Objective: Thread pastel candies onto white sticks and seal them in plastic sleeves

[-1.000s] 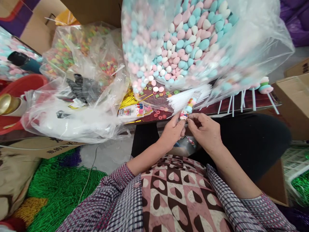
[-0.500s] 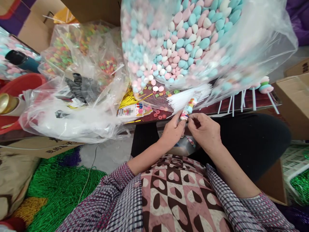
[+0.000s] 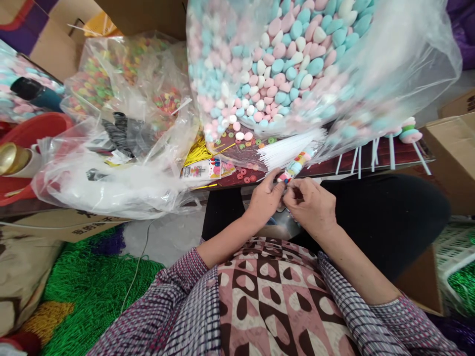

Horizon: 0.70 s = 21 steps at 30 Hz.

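Note:
A marshmallow candy skewer [image 3: 296,166] in a clear printed wrapper slants up and away from my hands at the table's edge. My left hand [image 3: 265,196] is closed round its lower end. My right hand [image 3: 311,201] pinches at the same near end, fingertips pressed together; whatever lies between them is too small to make out. Just beyond the wrapped candy lies a bundle of white sticks [image 3: 280,152]. Flat printed wrappers [image 3: 202,169], yellow twist ties [image 3: 200,153] and pink ring candies [image 3: 243,174] lie to the left of my hands.
A large clear bag of pink, blue and white marshmallows [image 3: 282,64] fills the back. Finished candy sticks [image 3: 410,136] overhang the right table edge. Left are bags of coloured gummies [image 3: 100,79], a crumpled plastic bag [image 3: 111,183] and a red basin [image 3: 52,123]. Green strands [image 3: 100,282] cover the floor.
My right hand has shifted slightly left and turned in closer against my left hand at the candy's near end. A shiny wrapper end below the hands no longer shows. The left hand has barely moved.

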### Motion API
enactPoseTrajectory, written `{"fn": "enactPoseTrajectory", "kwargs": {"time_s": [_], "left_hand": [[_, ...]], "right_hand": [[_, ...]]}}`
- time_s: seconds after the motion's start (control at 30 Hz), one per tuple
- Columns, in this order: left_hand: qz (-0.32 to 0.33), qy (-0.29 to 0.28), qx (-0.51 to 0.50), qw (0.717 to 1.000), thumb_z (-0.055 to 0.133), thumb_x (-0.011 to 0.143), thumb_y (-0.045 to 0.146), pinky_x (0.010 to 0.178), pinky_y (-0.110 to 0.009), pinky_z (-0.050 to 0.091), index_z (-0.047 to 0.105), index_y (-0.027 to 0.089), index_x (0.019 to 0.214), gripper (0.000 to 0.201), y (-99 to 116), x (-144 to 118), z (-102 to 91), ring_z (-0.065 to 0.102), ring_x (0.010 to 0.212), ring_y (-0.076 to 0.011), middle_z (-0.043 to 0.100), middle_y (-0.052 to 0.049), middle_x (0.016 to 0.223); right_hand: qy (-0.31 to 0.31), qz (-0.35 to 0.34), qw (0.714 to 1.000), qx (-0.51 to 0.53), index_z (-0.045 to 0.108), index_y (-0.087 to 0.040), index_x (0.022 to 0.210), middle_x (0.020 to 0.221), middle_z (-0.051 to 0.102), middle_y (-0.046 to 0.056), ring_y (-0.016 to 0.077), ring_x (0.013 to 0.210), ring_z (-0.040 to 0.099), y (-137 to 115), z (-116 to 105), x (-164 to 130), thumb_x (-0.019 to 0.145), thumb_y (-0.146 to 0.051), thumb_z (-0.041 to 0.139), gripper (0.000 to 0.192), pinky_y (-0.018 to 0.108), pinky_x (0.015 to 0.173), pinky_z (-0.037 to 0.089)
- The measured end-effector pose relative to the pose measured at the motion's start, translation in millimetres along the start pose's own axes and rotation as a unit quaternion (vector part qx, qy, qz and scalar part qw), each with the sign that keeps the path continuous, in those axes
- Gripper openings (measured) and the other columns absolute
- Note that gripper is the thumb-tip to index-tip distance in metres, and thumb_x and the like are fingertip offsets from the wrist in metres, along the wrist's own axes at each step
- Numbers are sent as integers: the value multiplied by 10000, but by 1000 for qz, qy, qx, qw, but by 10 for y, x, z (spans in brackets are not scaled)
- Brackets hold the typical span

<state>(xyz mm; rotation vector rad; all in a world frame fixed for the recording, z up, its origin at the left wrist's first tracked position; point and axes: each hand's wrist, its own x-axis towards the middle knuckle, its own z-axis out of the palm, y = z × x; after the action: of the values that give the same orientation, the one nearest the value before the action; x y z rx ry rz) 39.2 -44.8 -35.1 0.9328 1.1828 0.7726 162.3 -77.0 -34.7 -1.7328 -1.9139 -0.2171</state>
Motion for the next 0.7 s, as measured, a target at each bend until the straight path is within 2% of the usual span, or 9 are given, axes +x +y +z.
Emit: {"fn": "enactPoseTrajectory", "kwargs": {"time_s": [0.13,0.23,0.3,0.37,0.43,0.5,0.57,0.63,0.7], "left_hand": [[36,1,-18,999,678,796,294,650,-217,469,637,233,1211,421,-64,55,-40,588,711,-129,681,2,827],[58,-34,-51,996,678,788,312,718,-229,485,653,218,1152,377,-96,72,-57,604,784,-136,688,2,857],[76,-60,-86,992,681,778,348,776,-236,484,683,191,1036,301,-116,63,-63,606,826,-136,688,-4,867],[87,-69,-115,987,686,770,385,795,-232,474,693,170,919,261,-138,44,-71,593,803,-123,681,-3,846],[84,-67,-130,986,692,769,416,739,-223,466,690,163,883,278,-146,26,-82,559,711,-102,658,9,778],[68,-54,-142,986,695,768,447,640,-211,438,683,165,878,303,-123,16,-93,499,604,-83,604,31,674],[57,-38,-157,985,703,759,474,573,-202,399,667,164,827,320,-58,13,-98,454,546,-75,546,45,593],[66,-15,-173,983,719,744,481,578,-197,400,646,159,768,331,34,8,-91,467,561,-75,542,38,582],[82,-1,-180,980,734,726,487,598,-196,416,642,158,773,345,120,-5,-73,493,594,-78,573,25,623]], "right_hand": [[5,-41,999,24,577,-195,721,610,613,19,163,598,592,-66,-10,-25,815,-157,488,135,263,569,390],[10,-48,998,35,551,-208,694,568,571,-4,151,568,571,-138,-27,-33,807,-144,492,142,258,574,392],[10,-54,997,45,543,-213,684,559,560,-6,149,558,563,-187,-33,-31,806,-141,494,150,260,562,389],[13,-64,996,63,547,-213,685,560,562,-4,149,548,561,-218,-35,-27,814,-138,496,158,265,537,386],[1,-59,992,111,562,-213,708,588,586,-2,143,551,569,-217,-43,-21,837,-144,495,161,262,539,411],[-28,-17,980,196,594,-217,773,665,641,7,147,604,607,-182,-67,-18,877,-181,492,150,262,585,465],[-44,65,955,287,623,-226,880,755,687,22,164,672,645,-130,-105,-13,912,-253,501,130,287,638,515],[-48,151,919,361,632,-228,946,791,706,35,180,686,662,-96,-147,-2,922,-328,522,151,311,636,540],[-83,202,876,431,637,-219,954,784,708,36,177,652,660,-110,-176,17,917,-385,540,196,311,608,547]]}}
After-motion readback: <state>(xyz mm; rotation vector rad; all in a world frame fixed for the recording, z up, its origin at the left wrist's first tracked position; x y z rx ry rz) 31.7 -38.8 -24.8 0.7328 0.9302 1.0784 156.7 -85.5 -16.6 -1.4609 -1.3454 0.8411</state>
